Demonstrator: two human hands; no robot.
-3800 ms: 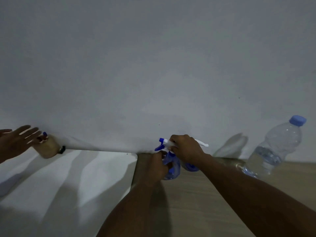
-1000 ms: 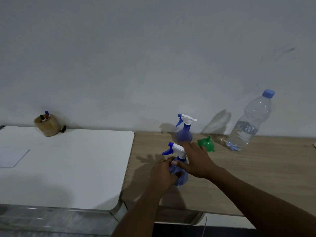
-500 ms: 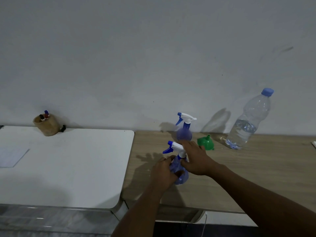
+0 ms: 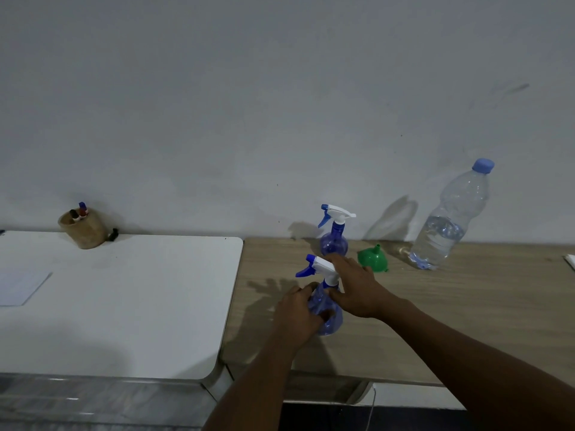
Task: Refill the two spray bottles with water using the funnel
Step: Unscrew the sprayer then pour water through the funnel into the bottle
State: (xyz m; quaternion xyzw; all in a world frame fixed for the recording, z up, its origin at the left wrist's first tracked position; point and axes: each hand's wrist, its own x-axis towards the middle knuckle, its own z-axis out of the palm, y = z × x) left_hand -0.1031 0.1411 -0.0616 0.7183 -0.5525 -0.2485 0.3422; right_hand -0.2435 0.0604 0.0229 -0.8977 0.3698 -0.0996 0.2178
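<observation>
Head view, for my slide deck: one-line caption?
Left hand and right hand grip the near spray bottle; funnel and capped water bottle sit behind.

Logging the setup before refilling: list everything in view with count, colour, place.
wooden table: one, light brown, right
white table: one, white, left
near spray bottle: one, blue, white head, wooden table front
far spray bottle: one, same colours, behind it
funnel: one, green, right of far spray bottle
water bottle: one, clear, blue cap, right of funnel
cup: one, tan, white table's back, holding markers
paper: one, white, white table's left edge
left hand: one, grips near spray bottle's body
right hand: one, grips its trigger head
</observation>
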